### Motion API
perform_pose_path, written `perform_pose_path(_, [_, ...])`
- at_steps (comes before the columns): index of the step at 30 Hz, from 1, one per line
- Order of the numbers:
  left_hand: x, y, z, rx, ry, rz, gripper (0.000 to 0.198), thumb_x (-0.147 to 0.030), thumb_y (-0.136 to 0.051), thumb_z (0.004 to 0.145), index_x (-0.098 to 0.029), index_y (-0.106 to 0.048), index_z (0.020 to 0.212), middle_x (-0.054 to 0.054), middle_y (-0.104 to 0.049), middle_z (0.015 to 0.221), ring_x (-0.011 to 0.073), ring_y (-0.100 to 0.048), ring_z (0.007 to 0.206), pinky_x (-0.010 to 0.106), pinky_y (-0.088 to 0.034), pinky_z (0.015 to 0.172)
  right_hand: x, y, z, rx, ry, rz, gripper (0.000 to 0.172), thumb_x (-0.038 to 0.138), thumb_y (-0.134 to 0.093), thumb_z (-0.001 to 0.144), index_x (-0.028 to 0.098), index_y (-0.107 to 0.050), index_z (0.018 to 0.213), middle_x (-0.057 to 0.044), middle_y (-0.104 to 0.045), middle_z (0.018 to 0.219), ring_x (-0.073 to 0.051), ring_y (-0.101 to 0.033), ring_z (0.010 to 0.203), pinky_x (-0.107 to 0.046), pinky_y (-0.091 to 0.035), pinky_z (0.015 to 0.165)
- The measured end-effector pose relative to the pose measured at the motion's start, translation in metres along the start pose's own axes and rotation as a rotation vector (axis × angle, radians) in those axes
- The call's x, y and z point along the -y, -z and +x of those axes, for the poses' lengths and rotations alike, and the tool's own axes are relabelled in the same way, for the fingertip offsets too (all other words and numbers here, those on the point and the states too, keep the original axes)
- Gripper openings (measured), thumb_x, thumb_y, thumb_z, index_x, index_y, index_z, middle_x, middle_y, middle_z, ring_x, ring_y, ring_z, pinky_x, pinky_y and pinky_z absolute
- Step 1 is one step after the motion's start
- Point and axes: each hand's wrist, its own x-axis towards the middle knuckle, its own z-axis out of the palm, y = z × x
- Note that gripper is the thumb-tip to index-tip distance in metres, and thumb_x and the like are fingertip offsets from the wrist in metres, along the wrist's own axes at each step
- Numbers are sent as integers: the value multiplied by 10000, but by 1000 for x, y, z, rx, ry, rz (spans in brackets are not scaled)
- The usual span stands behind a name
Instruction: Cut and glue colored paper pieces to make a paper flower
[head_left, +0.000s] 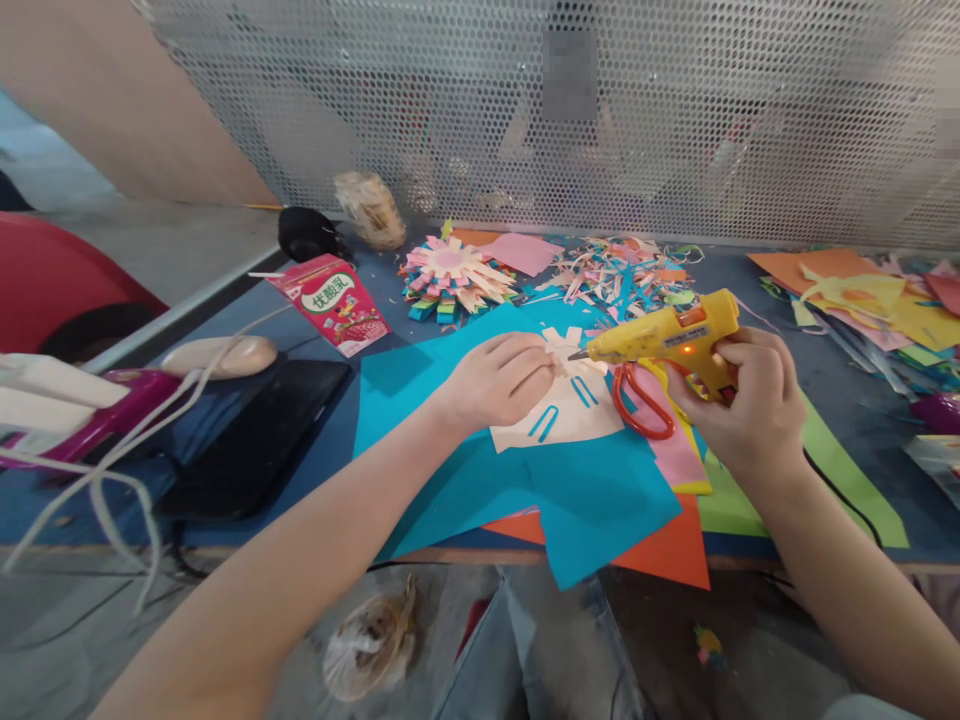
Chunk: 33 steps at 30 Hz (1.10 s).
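Observation:
My right hand [761,400] is closed round the handle of a yellow glue gun [667,335] with a small orange light on its side. The nozzle points left at a pale pink paper piece with cut strips [564,340]. My left hand [506,382] pinches that piece near the nozzle, its fingertips partly hidden. Below lies a pale pink sheet [577,425] with narrow blue paper loops [551,422] on it. Red-handled scissors [643,405] lie just right of the sheet. Blue paper [600,490] is spread underneath.
A fringed paper flower [454,270] and a heap of paper shreds [626,275] lie at the back. To the left are a red drink carton [337,305], a dark phone [259,440] and white cables [101,475]. A perforated metal panel [465,110] bounds the table's back.

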Motion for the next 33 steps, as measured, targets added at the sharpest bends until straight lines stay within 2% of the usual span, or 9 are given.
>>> perform_pose_path(10, [3,3,-2,36,18,54,199,-94,-577,835,-158,-550,649,13,-652,665,125,-638,703,233,-578,667,-4,2,3,-15,16,-4,349,248,-660,756,252,-403,991,-69,-601,891,-216,-647,838,-322,-559,619])
perform_pose_path(21, [7,2,-6,11,65,45,167,-98,-591,818,-159,-496,696,34,-647,672,143,-631,690,261,-569,639,-10,5,5,6,-57,-58,311,259,-661,745,246,-409,929,-61,-610,869,-202,-641,789,-281,-515,552])
perform_pose_path(24, [8,0,-10,-14,237,-39,151,-79,-595,805,-168,-490,743,19,-634,683,130,-628,694,253,-564,650,-25,3,6,102,-274,-49,320,322,-670,689,245,-406,852,-45,-598,802,-231,-631,775,-333,-518,600])
perform_pose_path(27, [8,-2,-14,-59,429,-90,146,-89,-616,794,-178,-501,784,-1,-636,711,117,-634,709,236,-554,650,-50,0,7,298,-679,-74,350,387,-667,628,236,-399,794,-44,-582,775,-271,-618,772,-414,-507,682])
perform_pose_path(29, [8,-3,-14,-57,439,-94,149,-84,-627,781,-174,-509,793,5,-648,718,125,-637,704,243,-550,645,-69,-3,4,485,-950,-177,347,406,-661,629,216,-434,810,-79,-590,793,-314,-613,836,-435,-492,718])
perform_pose_path(30, [8,-3,-14,-45,426,-94,146,-80,-625,778,-171,-512,793,11,-652,717,130,-638,699,246,-546,636,-79,-4,1,575,-1030,-229,366,399,-661,630,195,-464,861,-108,-599,830,-339,-606,883,-447,-486,740])
perform_pose_path(31, [8,-3,-14,-32,415,-94,140,-79,-620,779,-168,-514,789,16,-655,713,133,-638,691,244,-542,625,-89,-5,-2,595,-1061,-255,389,380,-654,637,161,-488,913,-148,-605,853,-367,-599,904,-471,-478,748])
perform_pose_path(33, [8,-3,-14,-7,405,-94,122,-87,-608,786,-166,-515,777,23,-658,710,135,-643,686,237,-537,613,-103,-6,-8,685,-1058,-251,397,329,-598,686,86,-512,987,-236,-598,911,-404,-581,937,-520,-458,756])
